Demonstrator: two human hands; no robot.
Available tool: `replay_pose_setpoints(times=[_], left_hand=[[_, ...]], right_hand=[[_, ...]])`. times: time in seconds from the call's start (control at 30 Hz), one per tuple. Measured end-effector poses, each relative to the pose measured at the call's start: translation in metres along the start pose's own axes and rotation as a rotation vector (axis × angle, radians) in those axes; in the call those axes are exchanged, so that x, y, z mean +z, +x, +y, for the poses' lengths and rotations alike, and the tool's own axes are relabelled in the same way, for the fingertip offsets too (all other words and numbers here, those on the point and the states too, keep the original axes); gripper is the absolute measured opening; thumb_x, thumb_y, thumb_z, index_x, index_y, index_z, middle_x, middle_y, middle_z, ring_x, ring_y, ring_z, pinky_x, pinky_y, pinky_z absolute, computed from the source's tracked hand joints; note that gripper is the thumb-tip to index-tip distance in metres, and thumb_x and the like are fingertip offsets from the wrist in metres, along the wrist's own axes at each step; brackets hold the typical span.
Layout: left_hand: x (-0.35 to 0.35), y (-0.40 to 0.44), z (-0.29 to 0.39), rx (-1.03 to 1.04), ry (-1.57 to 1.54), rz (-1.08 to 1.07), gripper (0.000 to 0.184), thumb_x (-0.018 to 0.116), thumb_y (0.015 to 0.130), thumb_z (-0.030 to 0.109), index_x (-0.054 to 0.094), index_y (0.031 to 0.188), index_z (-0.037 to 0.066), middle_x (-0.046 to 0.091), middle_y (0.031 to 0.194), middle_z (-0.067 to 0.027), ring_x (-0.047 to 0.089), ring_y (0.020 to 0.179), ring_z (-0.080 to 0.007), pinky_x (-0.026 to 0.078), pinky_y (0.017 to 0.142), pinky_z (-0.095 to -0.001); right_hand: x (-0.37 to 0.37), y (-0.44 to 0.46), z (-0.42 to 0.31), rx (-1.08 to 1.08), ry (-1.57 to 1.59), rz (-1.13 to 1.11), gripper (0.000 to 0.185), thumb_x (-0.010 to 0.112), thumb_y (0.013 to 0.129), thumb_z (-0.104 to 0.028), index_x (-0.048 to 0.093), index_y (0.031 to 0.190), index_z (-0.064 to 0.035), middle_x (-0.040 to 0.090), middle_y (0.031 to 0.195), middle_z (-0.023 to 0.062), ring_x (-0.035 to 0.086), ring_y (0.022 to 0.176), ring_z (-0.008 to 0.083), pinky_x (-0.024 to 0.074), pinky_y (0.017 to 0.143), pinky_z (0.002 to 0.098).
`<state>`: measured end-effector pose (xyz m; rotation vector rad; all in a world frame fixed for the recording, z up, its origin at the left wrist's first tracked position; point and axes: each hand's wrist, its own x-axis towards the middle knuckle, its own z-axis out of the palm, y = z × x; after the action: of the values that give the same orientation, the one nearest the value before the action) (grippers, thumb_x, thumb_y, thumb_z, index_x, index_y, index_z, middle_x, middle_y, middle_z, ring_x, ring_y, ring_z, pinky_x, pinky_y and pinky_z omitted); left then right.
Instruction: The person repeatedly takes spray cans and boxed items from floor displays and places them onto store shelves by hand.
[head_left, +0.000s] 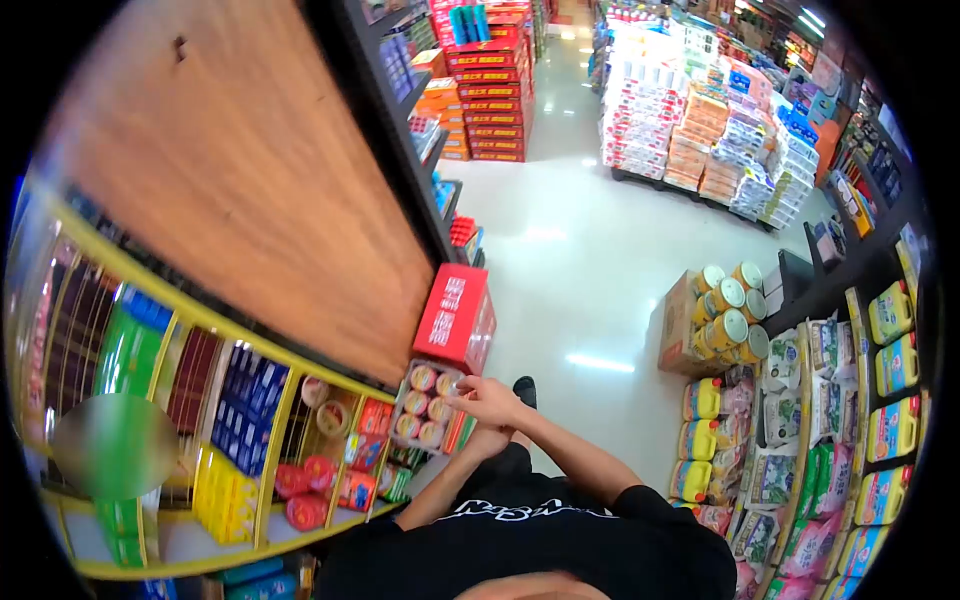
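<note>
My left hand [489,441] is mostly hidden, its grip unclear. My right hand [487,401], fingers loosely extended, is at the edge of the tubs [416,403], left of centre. I seem to be arranging them; next calls for a sure grip.

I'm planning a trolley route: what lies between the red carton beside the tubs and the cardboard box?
The head view shows bare floor between the red carton and the cardboard box.
</note>
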<state>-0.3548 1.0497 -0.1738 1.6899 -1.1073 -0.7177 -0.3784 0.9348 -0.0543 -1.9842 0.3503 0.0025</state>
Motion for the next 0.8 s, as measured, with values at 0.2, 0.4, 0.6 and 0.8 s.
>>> replay_pose_setpoints(times=[0.2, 0.4, 0.6, 0.8], left_hand=[[-0.029, 0.196, 0.036, 0.031, -0.107, -0.082, 0.045, 0.067, 0.088, 0.009, 0.053, 0.131, 0.002, 0.058, 0.127, -0.0150, 0.056, 0.118, -0.0266, 0.046, 0.101, -0.0390], [-0.074, 0.378, 0.092, -0.119, -0.388, -0.473, 0.063, 0.071, 0.089, 0.010, 0.040, 0.142, -0.003, 0.049, 0.141, -0.0160, 0.048, 0.132, -0.0240, 0.039, 0.111, -0.0388], [-0.081, 0.535, 0.129, 0.093, -0.809, -0.466, 0.091, 0.060, 0.095, 0.012, -0.006, 0.155, -0.006, 0.009, 0.163, -0.0206, 0.012, 0.152, -0.0274, 0.013, 0.123, -0.0389], [-0.053, 0.716, 0.133, 0.109, -0.430, -0.231, 0.077, 0.032, 0.107, 0.040, -0.012, 0.155, -0.002, 0.001, 0.165, -0.0159, 0.005, 0.153, -0.0291, 0.006, 0.121, -0.0338]], right_hand=[[-0.143, 0.119, 0.025, 0.057, -0.097, 0.037, 0.057, 0.066, 0.088, -0.050, 0.066, 0.118, -0.0015, 0.072, 0.106, 0.0190, 0.071, 0.092, 0.0327, 0.0549, 0.085, 0.0390], [-0.308, 0.209, 0.046, 0.080, -0.029, 0.193, 0.046, 0.060, 0.094, -0.042, 0.072, 0.090, 0.0020, 0.073, 0.085, 0.0163, 0.070, 0.079, 0.0230, 0.0540, 0.071, 0.0358], [-0.397, 0.291, 0.139, 0.064, 0.580, 0.607, 0.053, 0.050, 0.099, -0.049, 0.065, 0.092, 0.0010, 0.068, 0.073, 0.0124, 0.063, 0.065, 0.0173, 0.0501, 0.059, 0.0320], [-0.516, 0.402, 0.146, 0.094, 1.068, 0.625, 0.061, 0.044, 0.099, -0.059, 0.045, 0.123, -0.0026, 0.064, 0.098, 0.0163, 0.062, 0.075, 0.0196, 0.0522, 0.066, 0.0331]])
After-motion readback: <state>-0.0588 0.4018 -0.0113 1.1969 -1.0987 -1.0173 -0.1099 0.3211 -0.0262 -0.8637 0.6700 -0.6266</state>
